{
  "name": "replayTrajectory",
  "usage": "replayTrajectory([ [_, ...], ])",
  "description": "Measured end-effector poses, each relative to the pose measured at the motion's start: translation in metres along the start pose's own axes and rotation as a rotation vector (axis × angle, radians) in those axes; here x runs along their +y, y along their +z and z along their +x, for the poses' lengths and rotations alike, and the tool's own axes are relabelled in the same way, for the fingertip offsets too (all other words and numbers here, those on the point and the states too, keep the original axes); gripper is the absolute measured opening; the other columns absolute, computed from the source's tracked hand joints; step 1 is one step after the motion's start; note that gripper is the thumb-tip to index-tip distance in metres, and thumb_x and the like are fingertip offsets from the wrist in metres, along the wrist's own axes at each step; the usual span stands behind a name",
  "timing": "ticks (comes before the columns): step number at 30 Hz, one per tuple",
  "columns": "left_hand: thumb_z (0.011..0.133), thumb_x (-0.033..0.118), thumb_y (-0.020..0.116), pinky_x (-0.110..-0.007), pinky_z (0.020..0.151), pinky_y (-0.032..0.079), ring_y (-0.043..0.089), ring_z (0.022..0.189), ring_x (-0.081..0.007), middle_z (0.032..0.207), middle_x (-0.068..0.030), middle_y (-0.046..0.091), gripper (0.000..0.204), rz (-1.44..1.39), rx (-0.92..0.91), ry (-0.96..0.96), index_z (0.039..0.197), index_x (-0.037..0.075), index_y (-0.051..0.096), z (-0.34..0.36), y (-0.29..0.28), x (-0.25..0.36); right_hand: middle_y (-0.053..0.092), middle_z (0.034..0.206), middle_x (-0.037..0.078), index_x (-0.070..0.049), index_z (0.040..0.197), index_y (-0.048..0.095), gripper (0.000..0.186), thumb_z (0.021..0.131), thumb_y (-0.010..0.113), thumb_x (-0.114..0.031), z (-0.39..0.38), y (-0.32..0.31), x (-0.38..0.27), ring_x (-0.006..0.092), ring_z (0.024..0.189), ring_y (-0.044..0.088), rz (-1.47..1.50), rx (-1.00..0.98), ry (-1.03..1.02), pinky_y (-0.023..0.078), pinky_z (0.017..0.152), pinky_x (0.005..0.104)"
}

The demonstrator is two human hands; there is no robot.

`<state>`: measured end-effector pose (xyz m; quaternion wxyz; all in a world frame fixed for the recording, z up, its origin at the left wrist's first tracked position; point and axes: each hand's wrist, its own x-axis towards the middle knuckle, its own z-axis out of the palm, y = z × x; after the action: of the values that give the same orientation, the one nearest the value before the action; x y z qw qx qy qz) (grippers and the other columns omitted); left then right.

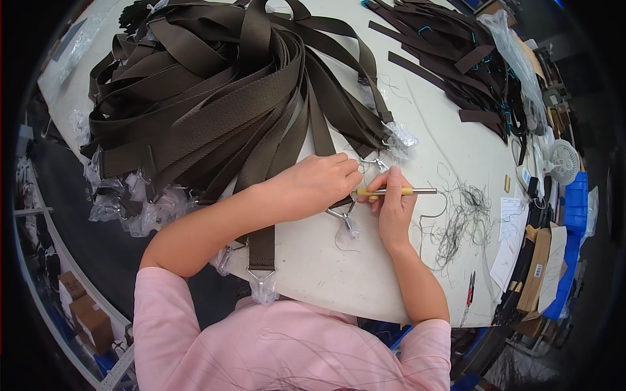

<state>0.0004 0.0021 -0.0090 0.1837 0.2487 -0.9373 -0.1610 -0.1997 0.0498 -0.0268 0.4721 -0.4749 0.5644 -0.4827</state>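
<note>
My left hand (316,182) presses on the end of a dark brown webbing strap (319,130) with its fingers curled down beside a metal clip (343,214). My right hand (393,203) holds a thin tool with a yellow grip and metal shaft (398,191), lying level just right of the left fingertips. A second metal hook (374,163) lies just above the two hands. Another strap end (261,249) with a plastic-wrapped clip (263,285) lies near my chest.
A large heap of brown straps (208,85) covers the left of the white table (313,260). Cut strap pieces (450,45) lie far right. Loose dark threads (460,215), red-handled snips (469,292), papers, a small fan (564,161) and blue bins sit at the right edge.
</note>
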Motion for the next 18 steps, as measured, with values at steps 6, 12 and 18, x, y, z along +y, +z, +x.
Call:
replayTrajectory([
  [6, 0.074, -0.002, 0.066, -0.035, 0.074, 0.056, 0.061, 0.096, -0.0243, 0.095, -0.0074, 0.057, 0.022, 0.004, 0.029, 0.008, 0.094, 0.001, 0.056, -0.0009, 0.0026, -0.0010, 0.064, 0.066, 0.003, -0.005, 0.078, 0.060, 0.050, 0.111, 0.039, -0.035, 0.0001, 0.0002, -0.0007, 0.0064, 0.055, 0.061, -0.015, -0.003, 0.013, 0.040, 0.046, 0.0188],
  [12, 0.073, -0.002, 0.067, -0.035, 0.075, 0.057, 0.060, 0.098, -0.0245, 0.096, -0.0074, 0.058, 0.024, 0.014, 0.008, 0.006, 0.094, 0.002, 0.056, 0.0005, 0.0005, 0.0002, 0.064, 0.066, 0.003, -0.005, 0.078, 0.061, 0.050, 0.111, 0.039, -0.035, 0.0003, -0.0001, -0.0006, 0.0060, 0.055, 0.060, -0.021, -0.001, 0.019, 0.039, 0.047, 0.0187],
  [18, 0.078, -0.004, 0.065, -0.038, 0.077, 0.055, 0.064, 0.093, -0.0278, 0.101, -0.0118, 0.060, 0.025, -0.229, 0.109, -0.145, 0.101, 0.000, 0.057, 0.0004, 0.0004, -0.0028, 0.060, 0.066, 0.003, -0.004, 0.077, 0.059, 0.048, 0.111, 0.040, -0.033, -0.0008, -0.0074, 0.0013, 0.0100, 0.056, 0.062, 0.149, 0.040, 0.043, 0.040, 0.047, 0.0209],
])
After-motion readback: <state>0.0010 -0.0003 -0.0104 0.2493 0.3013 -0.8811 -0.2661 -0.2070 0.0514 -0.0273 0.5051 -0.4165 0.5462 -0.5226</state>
